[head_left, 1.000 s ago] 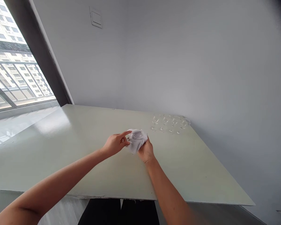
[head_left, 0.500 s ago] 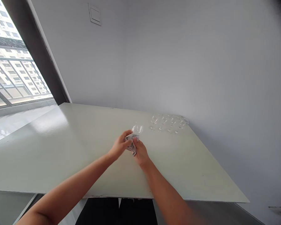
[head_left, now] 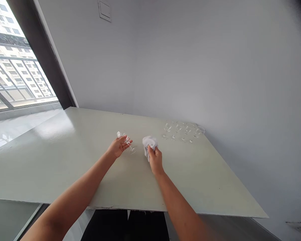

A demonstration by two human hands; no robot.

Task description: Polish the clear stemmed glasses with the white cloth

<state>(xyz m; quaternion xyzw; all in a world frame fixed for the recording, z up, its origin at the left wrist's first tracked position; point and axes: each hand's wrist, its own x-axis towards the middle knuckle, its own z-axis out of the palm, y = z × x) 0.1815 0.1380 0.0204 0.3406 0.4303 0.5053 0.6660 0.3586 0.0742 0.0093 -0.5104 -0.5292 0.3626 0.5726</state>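
Note:
My left hand (head_left: 119,146) holds a clear stemmed glass (head_left: 132,149) in its fingers, tilted, with its round foot towards the lower right and its bowl partly behind the fingers. To the right, my right hand (head_left: 155,157) is closed on a bunched white cloth (head_left: 149,143). Cloth and glass are apart, both above the table (head_left: 95,174). Further back on the right stand several clear stemmed glasses (head_left: 180,128), upright and close together near the wall.
A grey wall (head_left: 203,67) rises behind the table, with a switch plate (head_left: 105,10) on it. At the far left is a window (head_left: 20,73) with a railing outside. The table's front edge runs just before my legs (head_left: 125,226).
My hands have moved apart. The left has carried the glass leftward and tilted it, while the right has kept the cloth, now off the glass. The view has shifted slightly.

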